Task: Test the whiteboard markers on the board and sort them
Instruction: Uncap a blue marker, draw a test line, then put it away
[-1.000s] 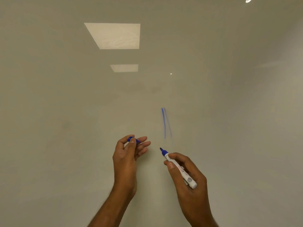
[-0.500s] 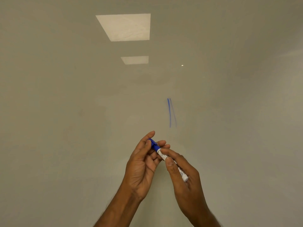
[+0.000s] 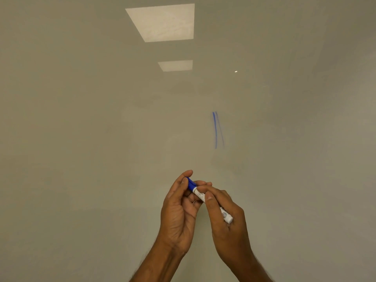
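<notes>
Both hands are meeting low in the centre of the view, in front of the whiteboard [image 3: 81, 139]. The right hand [image 3: 227, 226] is curling its fingers and thumb around the white barrel of the marker [image 3: 199, 196], whose rear end is poking out beside the knuckles. The left hand [image 3: 179, 212] is pinching the blue cap [image 3: 191, 184] between thumb and fingertips; the cap is sitting on the marker's upper end, touching the barrel. The right hand's fingers are hiding the middle of the barrel. Above and to the right, well apart from the hands, two thin blue strokes [image 3: 215, 131] are running down the board, the left one darker. Higher up, a large light reflection [image 3: 162, 23], a small light reflection [image 3: 175, 65] and a tiny bright speck [image 3: 236, 71] are showing on the glossy surface.
</notes>
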The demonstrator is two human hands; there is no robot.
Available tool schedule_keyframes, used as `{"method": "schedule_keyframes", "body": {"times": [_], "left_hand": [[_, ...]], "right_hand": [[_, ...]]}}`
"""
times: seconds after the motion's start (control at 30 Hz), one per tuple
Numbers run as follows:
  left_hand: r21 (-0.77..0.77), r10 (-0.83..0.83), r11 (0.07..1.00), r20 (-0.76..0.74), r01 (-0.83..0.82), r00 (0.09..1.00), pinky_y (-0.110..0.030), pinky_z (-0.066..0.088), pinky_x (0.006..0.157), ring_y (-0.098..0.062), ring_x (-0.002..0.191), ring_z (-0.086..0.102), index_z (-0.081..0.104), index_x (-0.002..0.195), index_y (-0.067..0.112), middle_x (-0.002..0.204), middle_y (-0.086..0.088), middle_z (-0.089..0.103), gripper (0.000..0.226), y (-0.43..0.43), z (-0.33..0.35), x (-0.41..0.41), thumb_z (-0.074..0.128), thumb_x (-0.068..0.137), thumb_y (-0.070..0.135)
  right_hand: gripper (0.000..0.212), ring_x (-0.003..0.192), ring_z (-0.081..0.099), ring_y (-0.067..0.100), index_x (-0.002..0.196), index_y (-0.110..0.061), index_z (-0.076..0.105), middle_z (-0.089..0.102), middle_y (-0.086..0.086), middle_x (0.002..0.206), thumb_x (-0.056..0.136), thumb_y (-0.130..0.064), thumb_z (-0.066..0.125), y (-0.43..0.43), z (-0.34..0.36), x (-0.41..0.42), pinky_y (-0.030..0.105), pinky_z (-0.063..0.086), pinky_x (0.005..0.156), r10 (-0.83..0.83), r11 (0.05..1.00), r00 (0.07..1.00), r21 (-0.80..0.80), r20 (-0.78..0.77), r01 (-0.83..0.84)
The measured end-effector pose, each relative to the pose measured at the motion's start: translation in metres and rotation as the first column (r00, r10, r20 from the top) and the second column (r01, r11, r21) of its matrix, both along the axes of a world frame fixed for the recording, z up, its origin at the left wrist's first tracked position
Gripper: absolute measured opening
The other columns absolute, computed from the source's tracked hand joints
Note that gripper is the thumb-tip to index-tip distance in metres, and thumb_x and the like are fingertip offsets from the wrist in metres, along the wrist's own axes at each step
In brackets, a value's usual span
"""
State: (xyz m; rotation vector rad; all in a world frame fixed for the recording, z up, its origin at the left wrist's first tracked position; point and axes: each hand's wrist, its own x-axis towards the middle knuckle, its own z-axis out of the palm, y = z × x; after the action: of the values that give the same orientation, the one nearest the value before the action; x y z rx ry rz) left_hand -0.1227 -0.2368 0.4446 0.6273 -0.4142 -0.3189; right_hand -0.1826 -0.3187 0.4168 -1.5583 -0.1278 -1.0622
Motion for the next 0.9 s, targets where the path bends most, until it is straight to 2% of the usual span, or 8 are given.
{"method": "schedule_keyframes", "body": {"times": [0.1, 0.2, 0.37, 0.43, 0.53, 0.67, 0.77, 0.9], "left_hand": [[0.009, -0.016, 1.000, -0.021, 0.016, 1.000, -0.049, 0.058, 0.093, -0.034, 0.098, 0.071, 0.069, 0.119, 0.006, 0.099, -0.023, 0.071, 0.027, 0.009, -0.007, 0.004, 0.049, 0.104, 0.016], [0.047, -0.020, 0.999, -0.016, 0.021, 1.000, -0.042, 0.062, 0.085, -0.032, 0.095, 0.072, 0.064, 0.125, 0.006, 0.105, -0.026, 0.071, 0.030, 0.019, -0.016, 0.004, 0.050, 0.102, 0.016], [0.164, 0.072, 0.984, 0.021, -0.074, 0.997, -0.040, 0.062, 0.088, -0.036, 0.107, 0.072, 0.058, 0.131, 0.004, 0.118, -0.025, 0.071, 0.031, 0.036, -0.039, 0.008, 0.041, 0.107, 0.015], [0.213, 0.108, 0.970, 0.049, -0.116, 0.993, -0.041, 0.061, 0.092, -0.036, 0.111, 0.071, 0.056, 0.131, 0.003, 0.120, -0.023, 0.071, 0.031, 0.047, -0.050, 0.011, 0.037, 0.109, 0.015], [0.278, 0.163, 0.944, 0.082, -0.179, 0.983, -0.047, 0.055, 0.098, -0.038, 0.113, 0.069, 0.055, 0.131, 0.003, 0.122, -0.021, 0.071, 0.032, 0.068, -0.067, 0.018, 0.034, 0.110, 0.015], [0.423, 0.232, 0.861, 0.169, -0.283, 0.958, -0.043, 0.053, 0.100, -0.032, 0.116, 0.069, 0.057, 0.130, 0.005, 0.122, -0.015, 0.072, 0.033, 0.103, -0.098, 0.037, 0.032, 0.111, 0.016], [0.538, 0.289, 0.758, 0.230, -0.369, 0.929, -0.034, 0.056, 0.100, -0.024, 0.117, 0.069, 0.060, 0.129, 0.009, 0.121, -0.009, 0.074, 0.032, 0.135, -0.126, 0.059, 0.035, 0.110, 0.015], [0.640, 0.405, 0.635, 0.201, -0.432, 0.892, -0.032, 0.053, 0.101, -0.017, 0.115, 0.069, 0.060, 0.132, 0.019, 0.116, -0.002, 0.076, 0.028, 0.192, -0.166, 0.095, 0.047, 0.108, 0.017]], "right_hand": [[0.026, 0.108, 0.064, 0.005, 0.115, -0.021, 0.070, 0.071, -0.014, 0.110, 0.095, -0.025, 0.053, 0.001, -0.003, -0.001, 0.015, 0.051, 0.087, 0.064, 0.998, 0.997, -0.011, -0.049, -0.064], [0.021, 0.096, 0.069, 0.006, 0.104, -0.023, 0.070, 0.073, -0.016, 0.097, 0.089, -0.031, 0.057, 0.002, -0.009, -0.002, 0.015, 0.054, 0.076, 0.099, 0.994, 0.992, 0.041, -0.078, -0.096], [0.023, 0.088, 0.071, 0.012, 0.100, -0.019, 0.072, 0.074, -0.009, 0.091, 0.082, -0.032, 0.067, 0.006, -0.032, 0.002, 0.019, 0.056, 0.072, 0.110, 0.993, 0.989, 0.054, -0.098, -0.105], [0.024, 0.089, 0.071, 0.011, 0.104, -0.018, 0.072, 0.074, -0.010, 0.093, 0.083, -0.029, 0.069, 0.010, -0.043, 0.004, 0.018, 0.056, 0.074, 0.143, 0.990, 0.981, 0.022, -0.134, -0.142], [0.018, 0.080, 0.069, 0.012, 0.105, -0.023, 0.072, 0.073, -0.010, 0.088, 0.088, -0.024, 0.070, 0.019, -0.062, 0.012, 0.019, 0.055, 0.067, 0.160, 0.982, 0.962, -0.067, -0.222, -0.179], [0.013, 0.075, 0.066, 0.009, 0.102, -0.034, 0.069, 0.069, -0.017, 0.082, 0.091, -0.028, 0.066, 0.047, -0.096, 0.035, 0.016, 0.053, 0.062, 0.097, 0.974, 0.946, -0.168, -0.310, -0.155], [0.011, 0.069, 0.062, 0.008, 0.103, -0.027, 0.070, 0.065, -0.015, 0.077, 0.094, -0.029, 0.064, 0.073, -0.127, 0.063, 0.016, 0.048, 0.060, 0.038, 0.966, 0.934, -0.227, -0.355, -0.126], [0.010, 0.074, 0.062, 0.007, 0.104, -0.024, 0.068, 0.064, -0.015, 0.082, 0.095, -0.026, 0.063, 0.116, -0.171, 0.102, 0.016, 0.050, 0.066, 0.001, 0.962, 0.906, -0.247, -0.424, -0.117]]}}
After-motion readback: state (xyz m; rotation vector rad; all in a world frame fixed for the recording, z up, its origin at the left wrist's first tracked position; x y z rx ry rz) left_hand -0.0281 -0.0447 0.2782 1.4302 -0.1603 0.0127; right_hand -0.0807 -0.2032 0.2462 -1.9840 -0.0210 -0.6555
